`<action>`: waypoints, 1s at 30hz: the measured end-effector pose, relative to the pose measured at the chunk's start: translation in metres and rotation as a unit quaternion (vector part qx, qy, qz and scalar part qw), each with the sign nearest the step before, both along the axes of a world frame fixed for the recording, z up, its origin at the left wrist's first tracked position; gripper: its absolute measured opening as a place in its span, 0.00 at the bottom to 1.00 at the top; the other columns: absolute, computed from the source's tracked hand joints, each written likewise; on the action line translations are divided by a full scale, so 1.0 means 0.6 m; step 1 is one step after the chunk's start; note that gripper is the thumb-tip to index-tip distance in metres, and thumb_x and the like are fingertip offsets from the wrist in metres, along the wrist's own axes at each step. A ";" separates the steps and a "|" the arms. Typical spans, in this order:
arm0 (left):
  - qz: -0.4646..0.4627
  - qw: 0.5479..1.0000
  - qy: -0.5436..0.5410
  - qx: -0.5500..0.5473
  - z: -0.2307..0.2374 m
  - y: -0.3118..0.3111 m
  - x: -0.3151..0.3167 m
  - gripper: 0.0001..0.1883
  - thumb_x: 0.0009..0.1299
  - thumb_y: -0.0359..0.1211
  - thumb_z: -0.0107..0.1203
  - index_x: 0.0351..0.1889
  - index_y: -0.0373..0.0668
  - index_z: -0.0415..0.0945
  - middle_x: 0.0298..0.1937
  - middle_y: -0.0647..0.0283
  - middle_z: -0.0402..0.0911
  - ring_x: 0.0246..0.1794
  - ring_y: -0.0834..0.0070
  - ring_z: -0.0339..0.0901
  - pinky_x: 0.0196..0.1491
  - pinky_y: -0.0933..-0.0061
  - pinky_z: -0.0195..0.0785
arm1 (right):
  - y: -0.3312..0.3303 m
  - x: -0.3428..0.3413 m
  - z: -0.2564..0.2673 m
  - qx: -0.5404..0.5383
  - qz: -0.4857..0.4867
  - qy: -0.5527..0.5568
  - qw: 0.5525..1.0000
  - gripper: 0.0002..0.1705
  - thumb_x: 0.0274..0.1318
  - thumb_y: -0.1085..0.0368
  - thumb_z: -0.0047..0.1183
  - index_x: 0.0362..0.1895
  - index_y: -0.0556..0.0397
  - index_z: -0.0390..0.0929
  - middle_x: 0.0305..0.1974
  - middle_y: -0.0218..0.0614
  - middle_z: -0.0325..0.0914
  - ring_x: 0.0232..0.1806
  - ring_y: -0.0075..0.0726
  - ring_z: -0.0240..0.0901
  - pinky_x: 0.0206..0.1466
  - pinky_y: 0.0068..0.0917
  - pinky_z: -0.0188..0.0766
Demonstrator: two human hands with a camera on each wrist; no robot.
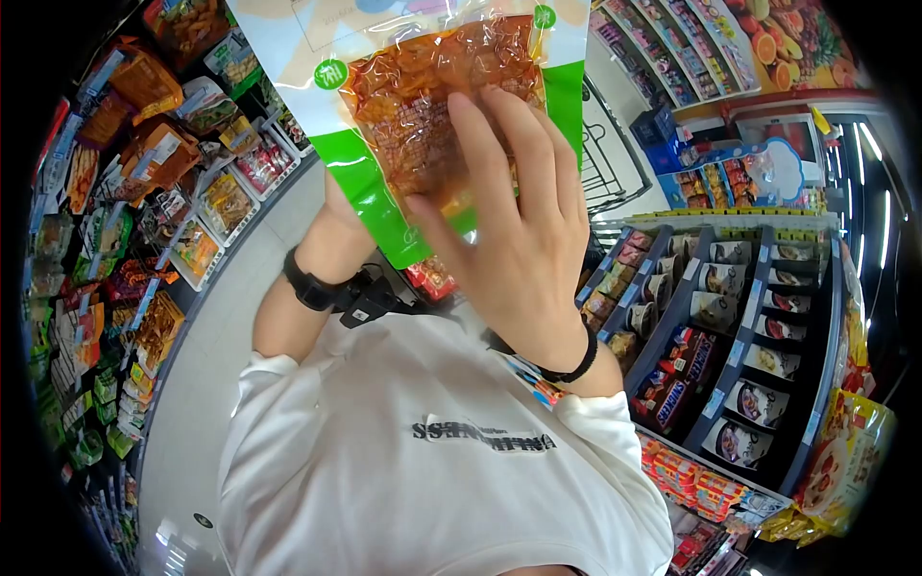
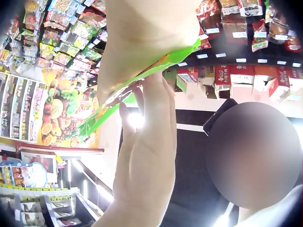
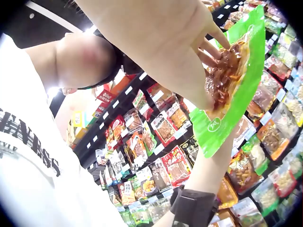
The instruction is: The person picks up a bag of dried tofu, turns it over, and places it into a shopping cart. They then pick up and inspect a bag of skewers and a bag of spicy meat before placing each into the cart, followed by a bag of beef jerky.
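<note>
A white and green food packet (image 1: 384, 125) with a see-through window stands before my chest, reddish-brown sauced food behind the shiny film. From behind its left lower edge my left hand (image 1: 348, 213) holds it up; those fingers are hidden by the packet in the head view. My right hand (image 1: 523, 226) lies over the front, with spread, slightly bent fingers touching the film above the food. Seen nearly edge-on, the packet (image 2: 106, 111) lies between both hands in the left wrist view. In the right wrist view, the right hand (image 3: 165, 52) reaches across the packet's food window.
Shelves of packaged food (image 1: 144, 182) curve along the left side. To the right, a slanted rack (image 1: 711, 278) holds rows of small packs and a Snickers box (image 1: 677, 374). A wire shopping cart (image 1: 610, 158) stands behind the packet. Pale floor (image 1: 216, 355) shows between.
</note>
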State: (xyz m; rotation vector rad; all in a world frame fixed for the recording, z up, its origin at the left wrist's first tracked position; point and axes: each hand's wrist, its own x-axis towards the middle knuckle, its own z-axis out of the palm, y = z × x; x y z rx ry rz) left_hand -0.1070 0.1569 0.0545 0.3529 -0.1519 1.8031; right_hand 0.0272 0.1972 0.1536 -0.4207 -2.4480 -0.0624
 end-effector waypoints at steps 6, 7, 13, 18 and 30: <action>0.001 0.999 -0.023 0.046 -0.008 0.010 -0.003 0.37 0.76 0.57 0.34 0.72 0.38 0.55 0.71 0.50 0.63 0.69 0.55 0.63 0.71 0.52 0.57 | 0.007 -0.008 -0.003 -0.030 0.011 0.000 1.000 0.38 0.44 0.59 0.63 0.62 0.56 0.70 0.58 0.46 0.68 0.58 0.52 0.68 0.56 0.42 0.69; -0.001 0.998 -0.026 0.061 -0.005 0.010 -0.005 0.37 0.76 0.57 0.34 0.72 0.38 0.55 0.70 0.50 0.63 0.69 0.55 0.64 0.72 0.52 0.57 | 0.008 -0.009 -0.004 -0.022 0.014 0.000 1.000 0.38 0.44 0.59 0.64 0.62 0.57 0.70 0.58 0.47 0.69 0.58 0.53 0.68 0.56 0.42 0.69; -0.007 0.993 -0.039 0.113 0.003 0.014 -0.006 0.38 0.75 0.57 0.34 0.72 0.37 0.55 0.70 0.49 0.64 0.69 0.55 0.64 0.72 0.53 0.57 | 0.015 -0.014 -0.007 -0.025 0.019 0.010 0.999 0.41 0.41 0.63 0.67 0.62 0.62 0.69 0.57 0.47 0.70 0.58 0.54 0.69 0.58 0.42 0.70; 0.109 0.976 0.183 -0.053 -0.001 0.003 -0.002 0.39 0.74 0.58 0.36 0.71 0.36 0.55 0.69 0.48 0.64 0.67 0.54 0.65 0.71 0.52 0.58 | 0.026 -0.013 -0.015 -0.011 0.029 0.059 0.998 0.35 0.45 0.61 0.65 0.58 0.64 0.72 0.56 0.48 0.70 0.55 0.54 0.69 0.54 0.41 0.70; 0.055 0.995 0.030 -0.082 0.015 0.001 -0.001 0.41 0.74 0.61 0.32 0.72 0.37 0.54 0.69 0.47 0.64 0.67 0.52 0.66 0.68 0.50 0.62 | 0.036 -0.007 -0.004 0.066 0.008 0.069 0.995 0.31 0.40 0.64 0.65 0.53 0.60 0.78 0.50 0.42 0.72 0.47 0.49 0.72 0.49 0.41 0.68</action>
